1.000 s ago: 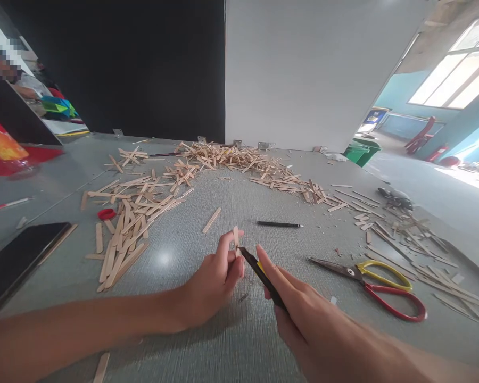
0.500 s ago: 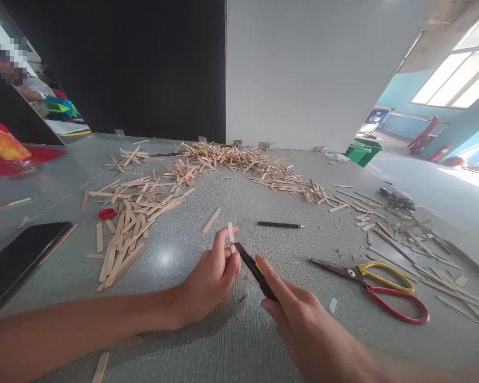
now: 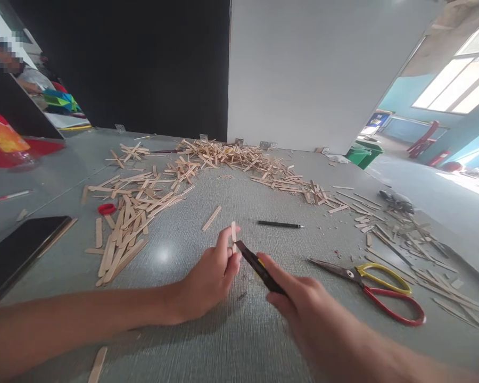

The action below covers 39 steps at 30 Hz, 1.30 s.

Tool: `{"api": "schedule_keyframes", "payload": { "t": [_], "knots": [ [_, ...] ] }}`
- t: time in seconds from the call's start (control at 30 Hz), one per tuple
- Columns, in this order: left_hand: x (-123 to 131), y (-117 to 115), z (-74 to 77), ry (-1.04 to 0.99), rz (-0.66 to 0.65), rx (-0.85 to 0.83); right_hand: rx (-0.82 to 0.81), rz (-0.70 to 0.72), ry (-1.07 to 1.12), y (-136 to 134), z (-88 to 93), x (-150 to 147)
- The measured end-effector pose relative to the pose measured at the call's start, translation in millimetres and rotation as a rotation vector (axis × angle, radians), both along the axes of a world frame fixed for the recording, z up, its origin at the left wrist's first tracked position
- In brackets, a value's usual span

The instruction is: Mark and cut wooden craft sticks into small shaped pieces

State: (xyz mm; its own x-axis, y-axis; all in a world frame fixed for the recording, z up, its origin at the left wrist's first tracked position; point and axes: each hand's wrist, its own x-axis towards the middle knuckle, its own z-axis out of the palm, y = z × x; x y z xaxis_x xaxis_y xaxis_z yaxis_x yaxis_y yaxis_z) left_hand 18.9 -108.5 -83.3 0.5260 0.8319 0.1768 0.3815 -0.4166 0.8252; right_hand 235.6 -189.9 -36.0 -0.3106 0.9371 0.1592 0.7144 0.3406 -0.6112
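Observation:
My left hand (image 3: pixel 213 274) is closed on a wooden popsicle stick (image 3: pixel 233 232), held upright between thumb and fingers. A utility knife (image 3: pixel 265 274) with a black and yellow handle is gripped in my right hand (image 3: pixel 303 298). Its blade tip meets the stick's edge just above my left thumb; how deep it cuts I cannot tell. Beyond my left hand lies a loose popsicle stick (image 3: pixel 212 218). A black pen (image 3: pixel 280 224) rests a little farther right. Small dark shavings (image 3: pixel 242 296) lie on the table below the hands.
Scissors (image 3: pixel 361 274) with yellow and red handles lie at right. Piles of popsicle sticks (image 3: pixel 223 154) curve along the back and left, near a red ring (image 3: pixel 106 209). A phone (image 3: pixel 24 250) lies far left. Scraps (image 3: pixel 423 250) cover the right side. A person (image 3: pixel 32 80) is beyond the partition.
The knife and my right hand have shifted slightly right and lower, with the blade still at the stick. The stick stands a little straighter in my left hand. The view has tilted slightly.

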Motion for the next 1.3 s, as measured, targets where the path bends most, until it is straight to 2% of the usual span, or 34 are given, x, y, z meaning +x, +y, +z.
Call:
{"api": "schedule_keyframes", "payload": {
  "t": [0.03,0.1,0.2,0.23,0.3,0.37,0.4,0.43,0.5,0.57,0.67,0.73,0.8,0.87,0.9,0.93,1.0,1.07,1.1,1.13,1.27,1.3],
  "knots": [
    [-0.3,-0.8,0.1,0.004,-0.014,0.004,-0.058,0.021,-0.037,0.7,5.3,5.1],
    [-0.9,-2.0,0.0,0.007,-0.032,0.013,-0.072,0.036,-0.078,0.7,10.4,12.1],
    [-1.2,-1.7,-0.8,-0.001,-0.012,0.03,-0.015,0.006,-0.072,-3.4,-2.9,5.1],
    [-1.2,-1.3,-1.1,-0.004,-0.003,0.035,0.079,0.014,-0.022,-4.6,-8.3,0.4],
    [-1.1,-0.6,-1.7,-0.005,0.0,0.043,0.074,0.054,-0.028,-4.6,-8.8,-4.3],
    [-1.1,-0.9,-2.2,0.004,-0.021,0.046,0.007,0.029,-0.074,-1.0,7.5,1.0],
    [-1.2,-1.5,-2.4,0.012,-0.038,0.046,-0.108,0.059,-0.134,1.4,18.6,6.3],
    [-1.3,-2.0,-2.7,0.02,-0.055,0.048,-0.127,0.078,-0.143,3.5,28.3,11.4],
    [-1.5,-2.6,-3.2,0.031,-0.07,0.05,-0.162,0.118,-0.154,4.6,34.8,15.8],
    [-1.7,-2.2,-3.4,0.03,-0.052,0.059,-0.122,0.054,-0.161,1.3,21.5,9.7],
    [-1.7,-1.2,-3.1,0.02,-0.018,0.078,-0.052,0.064,-0.121,-3.9,-0.5,-1.8],
    [-1.5,-1.6,-2.9,0.022,-0.027,0.085,-0.001,0.042,-0.111,-1.4,8.8,2.3],
    [-1.3,-2.4,-3.0,0.029,-0.057,0.086,-0.124,0.075,-0.161,5.0,32.2,13.5],
    [-1.4,-2.4,-3.5,0.032,-0.076,0.089,-0.25,0.196,-0.142,9.7,47.3,19.6],
    [-1.6,-1.9,-3.7,0.031,-0.075,0.09,-0.244,0.183,-0.128,9.8,46.0,17.9],
    [-1.7,-1.1,-3.8,0.03,-0.064,0.091,-0.163,0.11,-0.107,8.2,38.6,13.2],
    [-2.0,0.6,-3.7,0.028,-0.032,0.095,-0.122,0.034,-0.116,2.2,13.8,-0.3],
    [-2.1,1.3,-3.0,0.028,-0.016,0.097,-0.051,0.015,-0.074,-2.5,-3.6,-7.8],
    [-2.0,1.0,-2.6,0.03,-0.02,0.097,-0.043,0.035,-0.051,-2.5,-3.6,-6.3],
    [-2.0,0.3,-2.3,0.036,-0.033,0.095,-0.096,0.034,-0.052,-0.9,2.8,-1.3],
    [-2.1,-3.2,-2.2,0.069,-0.107,0.085,-0.275,0.166,-0.092,9.4,46.5,25.6],
    [-2.2,-3.3,-2.6,0.072,-0.107,0.085,-0.231,0.164,-0.106,8.9,49.3,25.7]
  ]
}}
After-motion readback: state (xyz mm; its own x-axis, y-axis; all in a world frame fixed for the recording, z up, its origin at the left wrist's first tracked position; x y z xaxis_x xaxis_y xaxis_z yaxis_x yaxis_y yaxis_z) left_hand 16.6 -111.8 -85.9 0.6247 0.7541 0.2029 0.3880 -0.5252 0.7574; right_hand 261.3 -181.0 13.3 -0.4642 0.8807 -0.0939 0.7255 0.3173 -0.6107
